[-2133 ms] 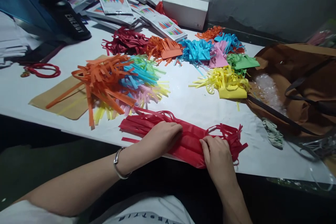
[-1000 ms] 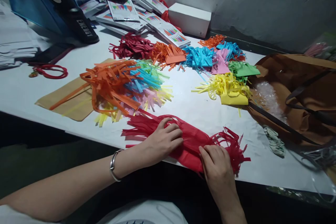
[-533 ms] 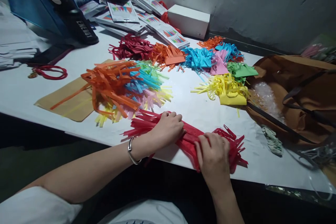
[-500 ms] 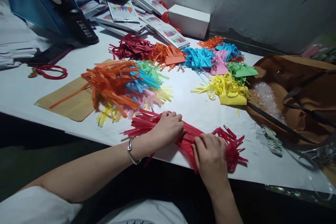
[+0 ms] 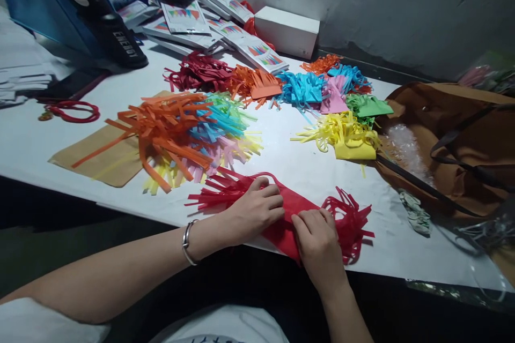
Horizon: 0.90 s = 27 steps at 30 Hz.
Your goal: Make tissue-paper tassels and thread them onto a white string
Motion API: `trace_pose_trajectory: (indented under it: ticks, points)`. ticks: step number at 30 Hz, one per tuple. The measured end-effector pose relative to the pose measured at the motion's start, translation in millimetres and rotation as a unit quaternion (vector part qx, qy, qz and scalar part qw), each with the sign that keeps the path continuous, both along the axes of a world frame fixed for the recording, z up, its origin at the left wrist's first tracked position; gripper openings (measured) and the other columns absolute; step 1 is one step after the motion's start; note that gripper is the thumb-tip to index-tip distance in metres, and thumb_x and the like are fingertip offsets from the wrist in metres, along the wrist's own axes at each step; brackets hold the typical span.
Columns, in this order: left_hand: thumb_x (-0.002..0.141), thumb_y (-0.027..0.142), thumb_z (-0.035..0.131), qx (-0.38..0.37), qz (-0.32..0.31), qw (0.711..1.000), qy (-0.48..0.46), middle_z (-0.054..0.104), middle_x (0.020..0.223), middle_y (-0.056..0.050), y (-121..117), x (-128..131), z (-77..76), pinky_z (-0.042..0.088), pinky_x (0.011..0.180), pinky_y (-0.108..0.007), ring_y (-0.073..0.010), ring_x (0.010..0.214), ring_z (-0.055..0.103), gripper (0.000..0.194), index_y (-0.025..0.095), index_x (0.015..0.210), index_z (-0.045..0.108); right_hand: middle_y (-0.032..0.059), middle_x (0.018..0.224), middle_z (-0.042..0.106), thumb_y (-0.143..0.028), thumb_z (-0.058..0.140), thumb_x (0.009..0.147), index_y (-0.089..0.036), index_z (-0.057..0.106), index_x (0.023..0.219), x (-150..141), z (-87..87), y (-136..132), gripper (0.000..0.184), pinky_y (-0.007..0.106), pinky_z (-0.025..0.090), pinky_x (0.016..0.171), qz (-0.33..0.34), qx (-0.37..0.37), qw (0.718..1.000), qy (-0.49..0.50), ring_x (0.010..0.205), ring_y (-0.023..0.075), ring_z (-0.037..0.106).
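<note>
A red fringed tissue-paper piece (image 5: 298, 204) lies along the near edge of the white table (image 5: 306, 171), with cut strips fanning out at both ends. My left hand (image 5: 254, 209), with a silver bracelet on its wrist, rests on the left half, fingers curled and pinching the paper's middle. My right hand (image 5: 317, 241) presses and grips the same piece just to the right, fingers closed on its rolled centre. The part of the paper under both hands is hidden.
A mixed heap of orange, blue, green, pink and yellow fringes (image 5: 189, 131) lies on brown paper (image 5: 100, 155). Folded fringe bundles in several colours (image 5: 314, 91) sit further back, a yellow one (image 5: 346, 136) nearer. A brown bag (image 5: 454, 134) stands right. Printed packets (image 5: 225, 27), a white box (image 5: 286, 24).
Both hands have drawn closer together on the red paper. The middle has bunched narrower and the right-hand fringe has curled up and shortened.
</note>
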State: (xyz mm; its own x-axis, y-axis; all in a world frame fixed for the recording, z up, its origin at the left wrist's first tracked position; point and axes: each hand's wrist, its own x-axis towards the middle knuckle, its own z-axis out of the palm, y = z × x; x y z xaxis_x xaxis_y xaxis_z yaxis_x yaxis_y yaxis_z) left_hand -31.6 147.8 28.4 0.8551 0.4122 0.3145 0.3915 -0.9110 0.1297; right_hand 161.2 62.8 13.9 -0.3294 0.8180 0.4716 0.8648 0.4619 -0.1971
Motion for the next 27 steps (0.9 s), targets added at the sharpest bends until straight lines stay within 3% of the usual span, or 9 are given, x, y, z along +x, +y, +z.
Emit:
trace_pose_trajectory:
  ticks: [3, 6, 12, 16, 19, 22, 25, 27]
  points:
    - [0.098, 0.021, 0.055, -0.019, -0.005, 1.0, 0.018, 0.063, 0.08, 0.0, -3.9, -7.9, 0.6, 0.025, 0.096, -0.044, -0.0198, 0.087, 0.051, 0.014, 0.021, 0.088, 0.064, 0.0087, 0.104, 0.072, -0.008, 0.046, 0.098, -0.013, 0.067, 0.112, 13.2, -7.3, -12.8, 0.026, 0.045, 0.036, 0.106, 0.013, 0.009, 1.0, 0.011, 0.102, 0.0225, 0.061]
    - [0.096, 0.021, 0.06, -0.032, 0.016, 0.999, 0.024, 0.066, 0.086, 0.0, -9.0, -11.4, 0.6, 0.025, 0.092, -0.042, -0.0203, 0.09, 0.052, 0.007, 0.022, 0.092, 0.065, 0.0072, 0.113, 0.071, -0.012, 0.048, 0.098, -0.017, 0.068, 0.113, 20.2, -9.5, -21.9, 0.025, 0.051, 0.029, 0.113, -0.034, -0.003, 0.999, 0.025, 0.113, 0.0245, 0.059]
    - [0.094, 0.021, 0.059, -0.029, 0.179, 0.982, 0.054, 0.065, 0.08, -0.004, -11.4, 5.6, 1.1, 0.028, 0.077, -0.039, -0.0216, 0.081, 0.05, 0.019, 0.017, 0.075, 0.062, 0.0063, 0.098, 0.07, -0.019, 0.055, 0.096, -0.019, 0.068, 0.085, 6.3, 4.6, -16.5, 0.017, 0.053, 0.036, 0.103, -0.17, -0.02, 0.984, 0.048, 0.096, 0.0246, 0.06]
    - [0.09, 0.021, 0.063, -0.03, 0.199, 0.977, 0.069, 0.066, 0.082, -0.004, -6.9, 14.3, 1.8, 0.029, 0.076, -0.039, -0.0219, 0.081, 0.051, 0.014, 0.017, 0.077, 0.062, 0.0125, 0.106, 0.068, -0.016, 0.057, 0.092, -0.016, 0.067, 0.085, -5.2, 14.4, -11.8, 0.012, 0.06, 0.031, 0.102, -0.252, 0.003, 0.967, -0.033, 0.102, 0.0316, 0.057]
    - [0.091, 0.018, 0.063, -0.037, 0.145, 0.987, 0.061, 0.066, 0.087, -0.004, -4.2, 12.7, 1.1, 0.029, 0.079, -0.039, -0.0214, 0.085, 0.052, 0.008, 0.017, 0.083, 0.063, 0.0109, 0.106, 0.067, -0.012, 0.055, 0.093, -0.017, 0.068, 0.096, -10.5, 13.7, -7.1, 0.015, 0.051, 0.034, 0.101, -0.179, -0.001, 0.983, -0.026, 0.102, 0.0275, 0.057]
    - [0.092, 0.016, 0.062, -0.035, 0.096, 0.994, 0.044, 0.065, 0.086, -0.003, -2.8, 7.7, -0.7, 0.029, 0.084, -0.04, -0.0209, 0.086, 0.052, 0.011, 0.018, 0.082, 0.065, 0.0044, 0.089, 0.067, -0.01, 0.053, 0.094, -0.019, 0.068, 0.092, -12.2, 7.2, -1.1, 0.017, 0.04, 0.039, 0.092, -0.068, -0.032, 0.997, 0.01, 0.085, 0.0195, 0.058]
    - [0.093, 0.019, 0.061, -0.017, 0.062, 0.998, 0.017, 0.065, 0.086, -0.002, -2.4, 3.3, -1.9, 0.028, 0.091, -0.043, -0.0209, 0.089, 0.052, 0.014, 0.02, 0.08, 0.066, 0.0031, 0.083, 0.066, -0.009, 0.052, 0.095, -0.018, 0.067, 0.085, -12.3, 2.0, 2.7, 0.019, 0.038, 0.039, 0.089, -0.057, -0.039, 0.997, 0.028, 0.077, 0.0174, 0.056]
    - [0.094, 0.019, 0.059, -0.003, 0.034, 0.999, 0.001, 0.064, 0.086, -0.001, -2.5, 2.0, -2.4, 0.028, 0.095, -0.044, -0.0201, 0.089, 0.052, 0.015, 0.02, 0.081, 0.066, 0.0038, 0.086, 0.066, -0.014, 0.053, 0.096, -0.018, 0.066, 0.091, -13.6, 0.9, 4.2, 0.015, 0.039, 0.038, 0.091, -0.062, -0.036, 0.997, 0.036, 0.081, 0.0184, 0.057]
